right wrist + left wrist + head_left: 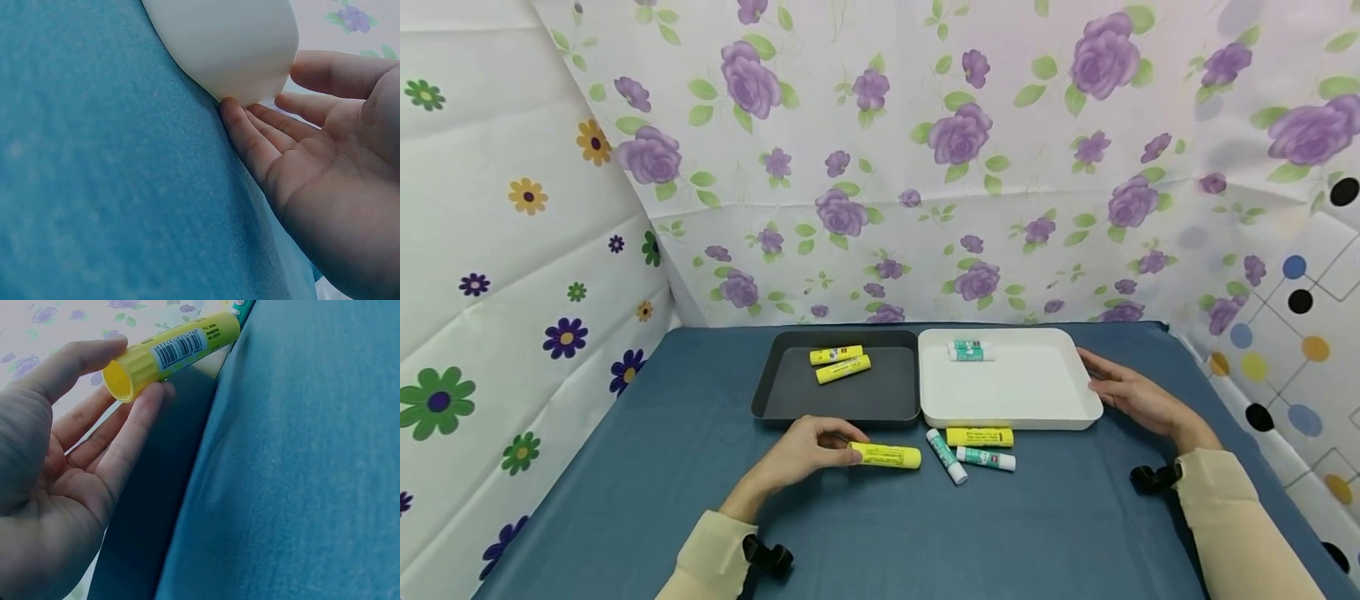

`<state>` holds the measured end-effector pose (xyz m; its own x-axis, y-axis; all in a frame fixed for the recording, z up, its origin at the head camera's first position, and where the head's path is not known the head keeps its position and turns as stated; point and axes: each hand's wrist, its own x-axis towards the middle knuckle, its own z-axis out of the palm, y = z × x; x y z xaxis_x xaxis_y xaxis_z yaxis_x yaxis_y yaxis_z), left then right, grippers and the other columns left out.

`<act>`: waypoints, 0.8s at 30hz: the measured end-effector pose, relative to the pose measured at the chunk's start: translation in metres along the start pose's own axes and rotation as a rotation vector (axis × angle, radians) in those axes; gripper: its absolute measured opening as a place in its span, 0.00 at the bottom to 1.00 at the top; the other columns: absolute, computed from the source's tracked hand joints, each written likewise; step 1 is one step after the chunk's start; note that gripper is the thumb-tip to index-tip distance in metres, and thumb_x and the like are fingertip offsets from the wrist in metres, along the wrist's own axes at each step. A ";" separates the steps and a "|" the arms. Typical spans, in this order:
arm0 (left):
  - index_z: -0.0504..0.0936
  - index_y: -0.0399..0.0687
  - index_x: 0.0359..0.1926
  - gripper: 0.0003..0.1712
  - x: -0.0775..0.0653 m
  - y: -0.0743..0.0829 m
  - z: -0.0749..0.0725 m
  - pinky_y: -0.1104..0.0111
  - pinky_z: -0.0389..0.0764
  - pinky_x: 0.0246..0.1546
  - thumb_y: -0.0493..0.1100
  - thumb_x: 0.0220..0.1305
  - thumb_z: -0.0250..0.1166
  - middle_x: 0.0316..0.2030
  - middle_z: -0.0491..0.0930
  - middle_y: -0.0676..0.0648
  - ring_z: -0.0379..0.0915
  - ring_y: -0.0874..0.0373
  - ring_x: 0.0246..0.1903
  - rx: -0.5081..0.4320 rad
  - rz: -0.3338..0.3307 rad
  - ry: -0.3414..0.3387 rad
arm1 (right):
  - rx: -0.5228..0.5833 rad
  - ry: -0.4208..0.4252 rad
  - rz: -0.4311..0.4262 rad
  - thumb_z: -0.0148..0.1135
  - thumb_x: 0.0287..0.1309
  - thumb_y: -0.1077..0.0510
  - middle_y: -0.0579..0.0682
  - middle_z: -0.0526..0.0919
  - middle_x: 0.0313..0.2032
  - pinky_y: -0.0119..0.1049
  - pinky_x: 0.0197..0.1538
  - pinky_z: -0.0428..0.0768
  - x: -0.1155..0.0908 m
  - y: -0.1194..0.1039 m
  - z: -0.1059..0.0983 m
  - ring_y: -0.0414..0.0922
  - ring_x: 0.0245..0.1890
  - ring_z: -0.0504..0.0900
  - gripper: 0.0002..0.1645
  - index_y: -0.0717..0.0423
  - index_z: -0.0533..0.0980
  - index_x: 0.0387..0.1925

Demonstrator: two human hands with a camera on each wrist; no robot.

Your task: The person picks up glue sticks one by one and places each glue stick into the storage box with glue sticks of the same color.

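My left hand (812,451) pinches one end of a yellow glue stick (887,456) in front of the dark grey tray (762,392). In the left wrist view that glue stick (181,349) shows a barcode, with thumb and fingertips at its near end. My right hand (1138,398) is at the right side of the white tray (1015,400). Seen from the right wrist, its extended fingertips touch the outer wall of the white tray (231,50). Right of the held stick lie a yellow glue stick (980,437) and two green-and-white glue sticks (946,457) (986,459).
Inside the dark tray lie two yellow glue sticks (836,355) (843,369). The white tray holds two green-and-white ones (966,344) (972,355) side by side. Both trays stand edge to edge at the back of the blue-covered table (1000,533), before a flowered cloth (865,250).
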<state>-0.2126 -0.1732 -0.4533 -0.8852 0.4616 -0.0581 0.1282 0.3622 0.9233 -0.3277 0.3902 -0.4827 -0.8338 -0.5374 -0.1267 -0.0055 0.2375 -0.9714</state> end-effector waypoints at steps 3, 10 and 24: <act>0.90 0.46 0.52 0.16 0.000 0.000 -0.003 0.64 0.85 0.44 0.46 0.67 0.74 0.49 0.86 0.44 0.83 0.51 0.42 -0.011 0.004 0.010 | 0.006 -0.005 -0.005 0.47 0.83 0.57 0.59 0.26 0.82 0.18 0.59 0.68 0.001 0.003 0.001 0.65 0.79 0.27 0.45 0.52 0.33 0.84; 0.88 0.41 0.54 0.19 -0.001 0.009 -0.015 0.49 0.85 0.48 0.47 0.68 0.73 0.47 0.87 0.42 0.83 0.48 0.42 -0.054 0.013 0.063 | 0.008 -0.004 -0.009 0.47 0.83 0.57 0.58 0.27 0.82 0.17 0.59 0.68 0.001 0.003 0.000 0.64 0.79 0.27 0.44 0.51 0.33 0.84; 0.86 0.41 0.58 0.22 0.000 0.016 -0.036 0.43 0.79 0.56 0.48 0.69 0.72 0.52 0.84 0.41 0.84 0.48 0.47 -0.124 -0.004 0.181 | 0.010 0.007 0.006 0.47 0.83 0.57 0.58 0.28 0.82 0.17 0.58 0.69 0.002 0.001 0.001 0.65 0.80 0.29 0.44 0.51 0.34 0.84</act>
<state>-0.2265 -0.1964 -0.4244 -0.9527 0.3038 -0.0030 0.0785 0.2557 0.9636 -0.3294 0.3886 -0.4840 -0.8376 -0.5304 -0.1308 0.0045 0.2328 -0.9725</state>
